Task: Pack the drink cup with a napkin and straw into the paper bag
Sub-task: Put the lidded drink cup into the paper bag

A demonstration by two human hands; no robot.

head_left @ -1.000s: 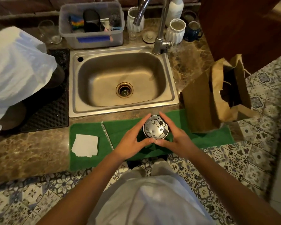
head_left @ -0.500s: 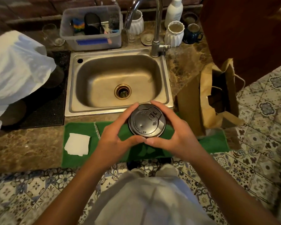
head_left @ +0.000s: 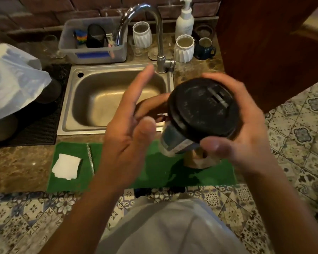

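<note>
The right hand (head_left: 246, 125) has its fingers (head_left: 226, 83) curled over the far rim of the drink cup (head_left: 200, 116) and its thumb pressed on the near rim of the dark lid, so the cup hangs tilted in the air above the bench (head_left: 17, 165). The left hand (head_left: 128, 129) is spread wide beside the cup, fingers splayed and holding nothing; whether its lower fingers touch the cup wall I cannot tell. Below the right thumb a small part of the paper bag (head_left: 200, 162) shows, the rest hidden behind cup and hand. Left of the left fingers, well apart, the napkin (head_left: 66, 166) lies flat on the green mat (head_left: 154, 171), with the wrapped straw (head_left: 90, 158) just beside it. Between the straw and the bag the mat lies bare. Beyond the fingertips sits the steel sink (head_left: 99, 99), its faucet (head_left: 154, 33) arching over. The bench's near edge drops to patterned floor tiles (head_left: 301, 143).
</note>
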